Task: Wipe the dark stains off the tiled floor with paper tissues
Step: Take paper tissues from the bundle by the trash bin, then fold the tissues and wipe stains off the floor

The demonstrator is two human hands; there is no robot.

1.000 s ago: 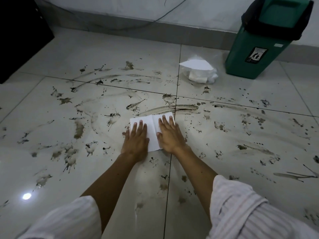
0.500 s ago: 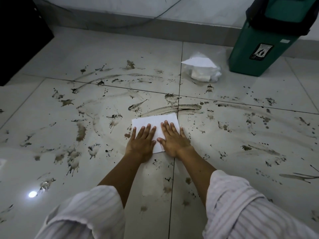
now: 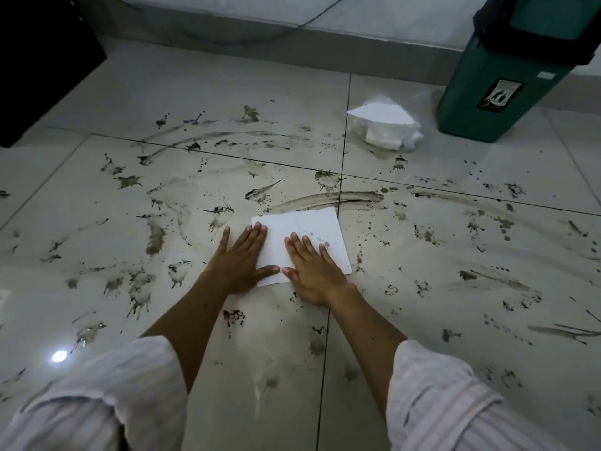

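Note:
A white paper tissue [image 3: 305, 229] lies flat on the tiled floor [image 3: 227, 92], just below a long dark smear [image 3: 328, 200]. My left hand [image 3: 239, 260] presses its left edge with straight fingers, part of the hand resting on the tile. My right hand [image 3: 313, 266] lies flat on the tissue's lower right part. Faint grey marks show through the tissue near my right fingertips. Dark splatters and streaks cover the tiles all around, several to the left [image 3: 140, 284] and right [image 3: 497, 278].
A pack of white tissues [image 3: 385, 126] in clear wrap sits at the back right, beside a green bin with a black lid [image 3: 507, 79]. A black object [image 3: 39, 60] stands at the back left. A cable runs along the skirting.
The tissue has unfolded wider and slid to the right, towards the tile joint. Both hands moved with it and spread further apart, the left hand ending at the tissue's left edge.

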